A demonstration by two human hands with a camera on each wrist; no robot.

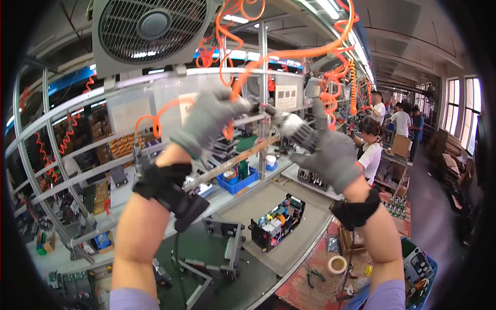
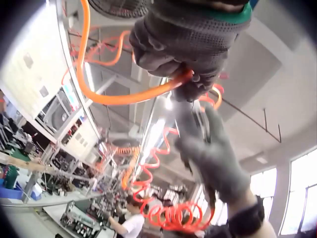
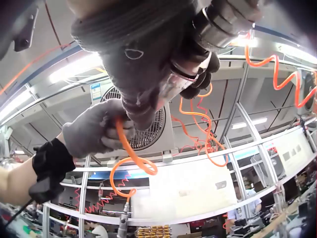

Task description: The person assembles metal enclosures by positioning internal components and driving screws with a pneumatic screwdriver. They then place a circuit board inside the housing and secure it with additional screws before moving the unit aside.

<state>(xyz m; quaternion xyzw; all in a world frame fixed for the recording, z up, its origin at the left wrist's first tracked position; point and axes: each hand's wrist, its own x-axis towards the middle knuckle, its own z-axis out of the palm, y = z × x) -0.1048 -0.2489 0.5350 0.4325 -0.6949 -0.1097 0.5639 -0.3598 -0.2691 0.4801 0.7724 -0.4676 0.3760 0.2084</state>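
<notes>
Both hands wear grey knit gloves and are raised above the bench, close together. My left hand (image 1: 212,121) grips the end of an orange air hose (image 2: 124,100), which bends out from its curled fingers in the left wrist view. In my right hand (image 1: 333,152) is a silver cylindrical air tool (image 1: 294,128), its narrow end pointing at the left hand. The right wrist view shows the gloved fingers around the tool's metal body (image 3: 181,74). Below, an open black chassis with circuit boards (image 1: 279,223) sits on a grey mat (image 1: 243,204).
A large fan (image 1: 154,26) hangs at upper left. Coiled orange hoses (image 1: 330,88) dangle from the overhead rail. Behind the bench stands a blue bin (image 1: 237,182). Pliers (image 1: 314,276) and a tape roll (image 1: 337,265) lie on a red surface. Other people (image 1: 371,144) work at right.
</notes>
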